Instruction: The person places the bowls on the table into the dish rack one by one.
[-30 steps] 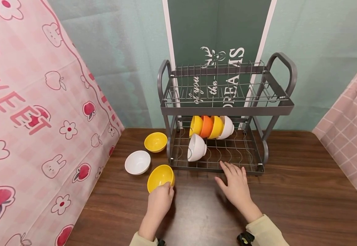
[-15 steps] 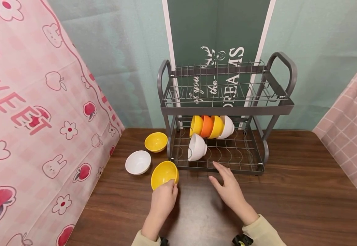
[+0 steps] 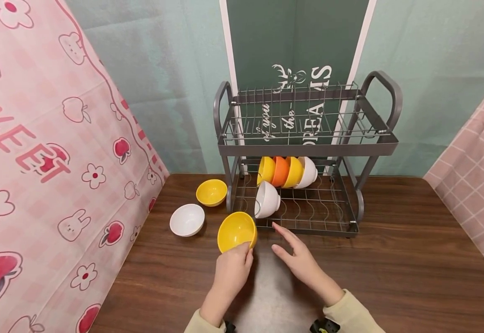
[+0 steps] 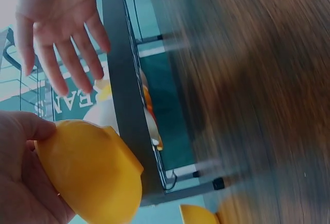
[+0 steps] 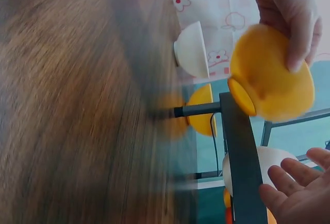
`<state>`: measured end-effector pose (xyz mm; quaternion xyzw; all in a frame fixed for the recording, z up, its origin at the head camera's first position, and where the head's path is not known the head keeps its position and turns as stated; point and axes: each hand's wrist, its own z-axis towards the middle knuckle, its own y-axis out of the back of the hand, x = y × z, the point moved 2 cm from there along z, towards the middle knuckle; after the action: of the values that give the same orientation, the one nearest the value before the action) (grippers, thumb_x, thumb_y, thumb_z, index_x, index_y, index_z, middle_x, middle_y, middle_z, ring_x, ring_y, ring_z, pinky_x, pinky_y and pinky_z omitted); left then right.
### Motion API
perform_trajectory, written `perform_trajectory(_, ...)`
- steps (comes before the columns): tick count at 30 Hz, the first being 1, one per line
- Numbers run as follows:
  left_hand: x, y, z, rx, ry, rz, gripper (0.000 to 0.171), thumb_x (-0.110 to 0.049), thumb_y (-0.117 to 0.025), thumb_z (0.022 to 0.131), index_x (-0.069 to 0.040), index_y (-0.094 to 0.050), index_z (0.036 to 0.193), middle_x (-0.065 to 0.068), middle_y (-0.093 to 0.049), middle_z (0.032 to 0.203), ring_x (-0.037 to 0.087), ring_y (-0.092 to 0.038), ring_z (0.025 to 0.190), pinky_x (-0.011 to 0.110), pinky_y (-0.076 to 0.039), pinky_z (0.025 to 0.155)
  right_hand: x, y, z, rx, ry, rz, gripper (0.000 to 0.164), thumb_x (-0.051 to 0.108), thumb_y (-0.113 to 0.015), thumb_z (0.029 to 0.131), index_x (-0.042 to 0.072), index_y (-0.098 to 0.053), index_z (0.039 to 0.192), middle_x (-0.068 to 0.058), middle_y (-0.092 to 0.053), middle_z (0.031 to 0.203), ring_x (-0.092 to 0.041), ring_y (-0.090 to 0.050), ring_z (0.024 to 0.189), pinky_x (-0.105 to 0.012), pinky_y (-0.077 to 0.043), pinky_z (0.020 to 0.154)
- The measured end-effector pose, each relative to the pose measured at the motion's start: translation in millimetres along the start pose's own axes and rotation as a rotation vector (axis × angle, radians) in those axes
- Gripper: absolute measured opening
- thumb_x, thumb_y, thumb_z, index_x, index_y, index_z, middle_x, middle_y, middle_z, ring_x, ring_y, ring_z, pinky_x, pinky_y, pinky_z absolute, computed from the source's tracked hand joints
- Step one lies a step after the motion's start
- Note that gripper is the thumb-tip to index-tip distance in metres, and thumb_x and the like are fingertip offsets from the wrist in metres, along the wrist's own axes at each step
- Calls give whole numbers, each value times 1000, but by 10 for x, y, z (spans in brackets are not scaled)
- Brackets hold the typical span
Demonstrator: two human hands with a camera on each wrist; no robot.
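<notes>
My left hand (image 3: 232, 272) pinches the near rim of a yellow bowl (image 3: 234, 230), held in front of the rack's left corner with its inside facing up and away. In the left wrist view the bowl (image 4: 93, 172) is seen from outside, thumb at its edge. My right hand (image 3: 302, 264) is apart from it, fingers straight, near the front rail of the grey two-tier dish rack (image 3: 308, 150). On the lower tier a white bowl (image 3: 268, 200) stands on its side in front. Behind it is a row of tilted bowls: yellow (image 3: 266, 171), orange (image 3: 281, 171), yellow (image 3: 294, 172) and white (image 3: 308, 172).
Left of the rack, a white bowl (image 3: 187, 220) and another yellow bowl (image 3: 211, 193) rest upright on the wooden table (image 3: 408, 249). A pink patterned cloth (image 3: 71, 185) hangs at the left. Curtains (image 3: 175, 92) stand behind the rack.
My left hand has carried the yellow bowl right and slightly away from me, toward the rack. My right hand has shifted left toward the bowl. The other bowls have stayed put.
</notes>
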<state>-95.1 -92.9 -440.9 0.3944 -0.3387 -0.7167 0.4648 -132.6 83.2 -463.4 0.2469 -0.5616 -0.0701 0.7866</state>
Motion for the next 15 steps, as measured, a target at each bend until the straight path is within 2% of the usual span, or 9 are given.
perform_trajectory(4, -77, -3, 7, 50, -34, -23, 11, -21, -65, 84, -16, -60, 76, -4, -60, 62, 12, -51, 50, 24, -39, 45, 27, -27, -7, 53, 0, 59, 54, 18, -58, 91, 19, -39, 141, -4, -42, 144, -28, -43, 128, -51, -40, 98)
perform_trajectory(8, -131, -32, -2, 54, -83, -49, 4, -20, -66, 84, -16, -65, 84, -4, -69, 74, 14, -61, 60, 27, -46, 53, 33, -42, -8, 84, 9, 112, 56, 15, -56, 91, 20, -34, 143, -5, -38, 147, -28, -41, 129, -50, -41, 98)
perform_trajectory(11, -154, -54, -12, 36, -132, -69, 8, -20, -66, 84, -17, -67, 91, -5, -71, 81, 13, -63, 66, 27, -49, 57, 20, -43, -7, 90, 18, 164, 58, 13, -56, 91, 19, -32, 144, -8, -37, 147, -17, -43, 129, -42, -44, 98)
perform_trajectory(15, -164, -77, -22, 17, -209, -92, 14, -20, -67, 83, -18, -68, 97, -6, -72, 85, 12, -64, 73, 27, -50, 65, -16, -26, -1, 100, 34, 276, 62, 10, -56, 90, 13, -29, 146, -16, -34, 147, 1, -43, 124, -25, -44, 97)
